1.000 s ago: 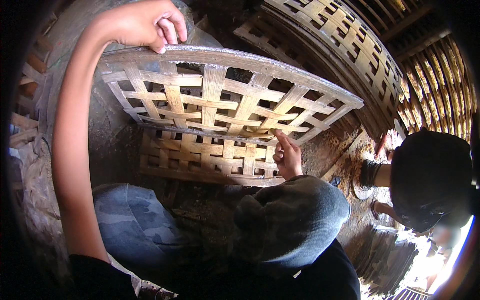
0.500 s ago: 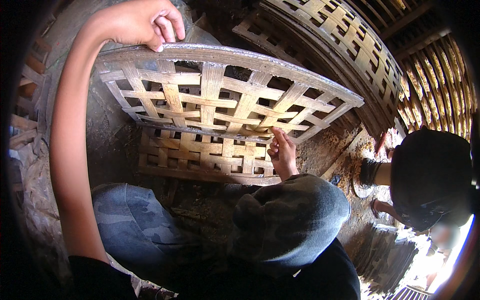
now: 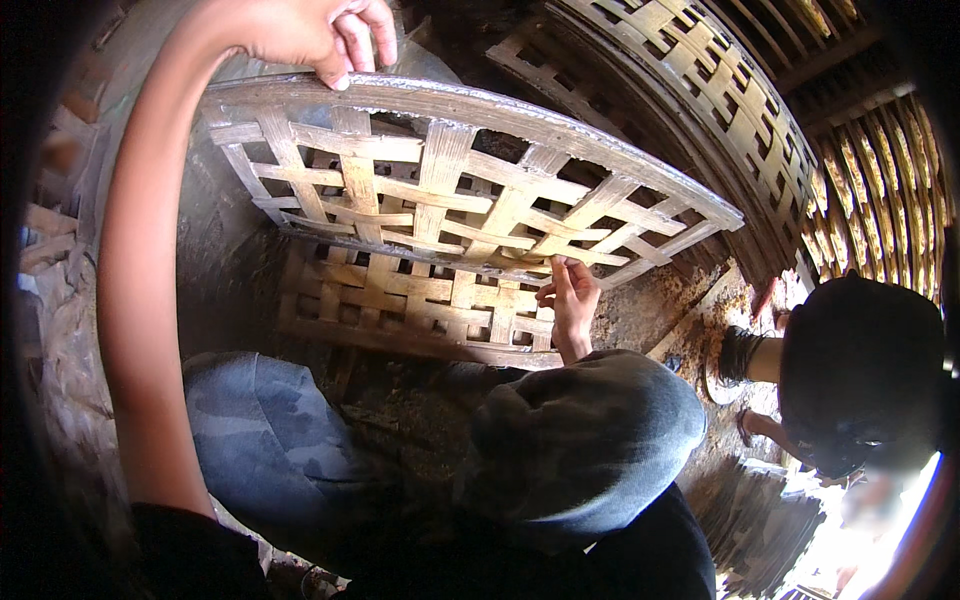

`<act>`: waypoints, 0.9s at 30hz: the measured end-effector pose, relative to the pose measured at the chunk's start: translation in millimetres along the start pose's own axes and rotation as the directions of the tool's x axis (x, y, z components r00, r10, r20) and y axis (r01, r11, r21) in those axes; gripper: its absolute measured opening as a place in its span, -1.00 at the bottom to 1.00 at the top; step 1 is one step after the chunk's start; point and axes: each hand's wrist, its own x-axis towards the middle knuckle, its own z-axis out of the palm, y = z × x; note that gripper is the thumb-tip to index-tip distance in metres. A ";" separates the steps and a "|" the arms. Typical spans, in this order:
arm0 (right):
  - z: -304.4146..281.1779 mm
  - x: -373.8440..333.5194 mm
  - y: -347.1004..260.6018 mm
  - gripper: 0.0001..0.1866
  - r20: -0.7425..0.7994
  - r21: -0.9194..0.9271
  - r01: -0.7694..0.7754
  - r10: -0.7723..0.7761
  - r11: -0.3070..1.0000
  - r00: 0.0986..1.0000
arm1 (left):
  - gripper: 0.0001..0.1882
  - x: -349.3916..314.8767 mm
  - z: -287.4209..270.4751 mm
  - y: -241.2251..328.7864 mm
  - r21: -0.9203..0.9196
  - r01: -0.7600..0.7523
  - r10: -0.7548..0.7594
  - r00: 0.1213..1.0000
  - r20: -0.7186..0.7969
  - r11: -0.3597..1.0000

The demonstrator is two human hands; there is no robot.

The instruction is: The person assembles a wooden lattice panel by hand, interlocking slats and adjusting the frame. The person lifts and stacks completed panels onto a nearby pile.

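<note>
A woven bamboo lattice panel [image 3: 443,165] with a wooden rim stands tilted in front of me. My left hand [image 3: 325,38] reaches over its upper rail, the fingers curled and closed on that edge. At the panel's lower right, my right hand [image 3: 571,303] pinches the lower edge between thumb and fingers, beside a woven strip. Behind and below it, a second woven panel [image 3: 405,300] is partly covered by the first one. My knees, in faded camouflage-patterned cloth [image 3: 590,430], are bent close beneath the panels.
More woven panels [image 3: 715,110] lean in a stack at the upper right. A slatted wall [image 3: 880,180] rises beyond them. Another person in dark clothing [image 3: 860,370] is at the right, near a dark stack of thin sheets [image 3: 770,525]. Crumpled plastic sheeting [image 3: 75,350] lies at the left.
The held panel's upper edge has moved slightly up and to the right in view, together with my left hand. My right hand keeps its pinch on the lower edge.
</note>
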 end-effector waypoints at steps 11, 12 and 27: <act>-11.9 8.8 17.8 -0.83 -0.060 -0.252 0.205 -0.227 0.946 0.972 | -0.59 -14.0 -16.8 52.5 0.132 0.215 -0.233 0.961 0.145 0.968; -22.0 12.9 32.9 -0.82 -0.071 -0.365 0.260 -0.305 0.894 0.950 | -0.59 -11.1 -15.6 54.0 0.139 0.205 -0.225 0.963 0.147 0.969; -47.8 -23.0 67.0 -0.79 0.163 -0.420 0.165 -0.105 0.893 0.981 | -0.59 -6.1 -13.8 45.6 0.171 0.221 -0.244 0.961 0.128 0.960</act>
